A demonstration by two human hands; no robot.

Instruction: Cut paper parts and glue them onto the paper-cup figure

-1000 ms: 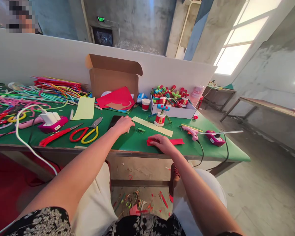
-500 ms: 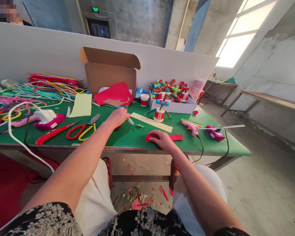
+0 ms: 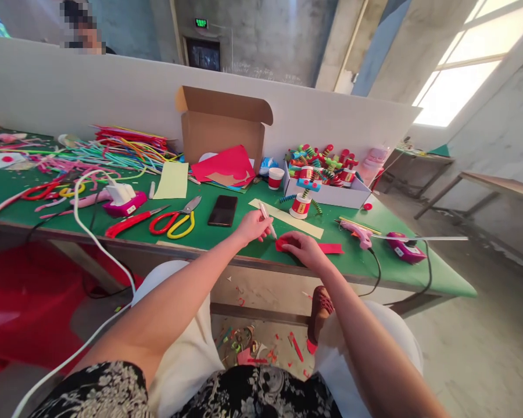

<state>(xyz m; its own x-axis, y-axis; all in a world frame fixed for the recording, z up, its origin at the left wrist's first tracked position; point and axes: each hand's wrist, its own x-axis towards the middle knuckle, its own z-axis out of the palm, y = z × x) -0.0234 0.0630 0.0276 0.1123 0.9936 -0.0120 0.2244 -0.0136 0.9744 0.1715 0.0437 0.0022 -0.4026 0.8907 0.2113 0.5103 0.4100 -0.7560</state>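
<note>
- Well to the left of the left hand (image 3: pixel 253 227), toward the back: red bundle of pipe cleaners (image 3: pixel 131 139), with teal and other colours spread loosely in front.
- Closer in, on that same side: purple socket block (image 3: pixel 125 205) with a white plug (image 3: pixel 121 193) pushed in, then a red-handled tool (image 3: pixel 128 224) lying flat, pointed end aimed toward the back right.
- Next toward the left hand: scissors (image 3: pixel 185 211), one handle red and one yellow; behind them, sheet of pale yellow paper (image 3: pixel 171 181).
- Just left of the left hand and a little behind: black phone (image 3: pixel 223 210), flat on the green table (image 3: pixel 253 255).
- Farther behind the left hand: open cardboard box (image 3: pixel 224 133), red sheet (image 3: pixel 230 165) lying in front.
- In the left hand: white pen (image 3: pixel 264 210), gripped by curled fingers, tip downward beside the red strip (image 3: pixel 332 248); cannot tell whether touching.
- Behind both hands: paper cup (image 3: pixel 276 177) and, nearer, long yellow strip (image 3: pixel 307 227).
- Under the right hand (image 3: pixel 304 248): that red strip, showing on both sides, left end pinched between thumb and fingertips.
- Behind the right hand: upright cup figure (image 3: pixel 300 207) with coiled arms; farther back, white box (image 3: pixel 331 194) crowded with similar figures (image 3: pixel 325 165).
- Right of the right hand: pink glue gun (image 3: pixel 361 234), then another purple socket block.
</note>
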